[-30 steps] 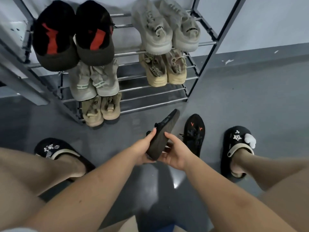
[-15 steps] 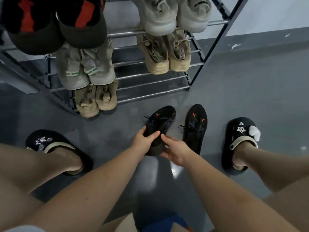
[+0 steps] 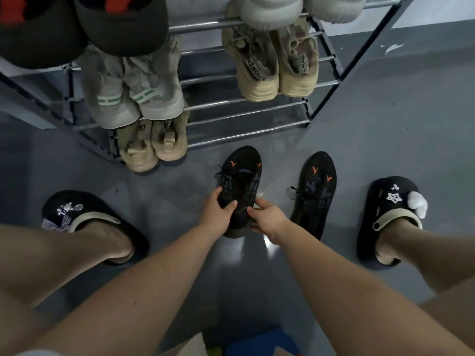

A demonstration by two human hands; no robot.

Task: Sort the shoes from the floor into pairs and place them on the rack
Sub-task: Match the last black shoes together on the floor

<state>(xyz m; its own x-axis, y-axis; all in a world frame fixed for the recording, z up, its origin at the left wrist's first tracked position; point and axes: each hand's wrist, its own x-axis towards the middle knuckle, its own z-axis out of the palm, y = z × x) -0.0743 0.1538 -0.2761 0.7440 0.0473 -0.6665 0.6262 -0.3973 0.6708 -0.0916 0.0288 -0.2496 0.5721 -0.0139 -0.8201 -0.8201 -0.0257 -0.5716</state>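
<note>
Sneaker point(image 3: 240, 181), black with orange marks, upright, toe toward rack point(image 3: 246, 124); left hand point(image 3: 218, 214) and right hand point(image 3: 267, 220) grip its heel end from either side. Mate point(image 3: 314, 194) lies on floor point(image 3: 385, 124) just right, apart. Bottom rack tier's right half bare bars beside tan pair point(image 3: 151, 142). Slippered feet well apart on both sides.

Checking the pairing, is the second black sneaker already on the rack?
No, the second black sneaker lies on the floor, right of the one both hands hold.
</note>
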